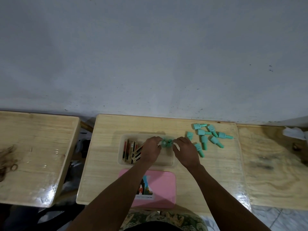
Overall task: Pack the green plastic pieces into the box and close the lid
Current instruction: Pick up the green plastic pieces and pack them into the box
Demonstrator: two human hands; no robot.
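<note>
Both forearms reach fwd over the pink lid [160, 185] at the table's [103, 164] near edge. Left hand [150, 150] & right hand [186, 151] meet over the clear box [124, 139], fingers pinched on a green pieces cluster [165, 142] (blurred). More loose pieces [209, 136] lie toward the far-right corner. Grey wall [150, 55] behind.

Both bare forearms reach forward and converge, the left hand [152, 148] and right hand [185, 148] side by side, palms down, fingers curled in a pinch.
</note>
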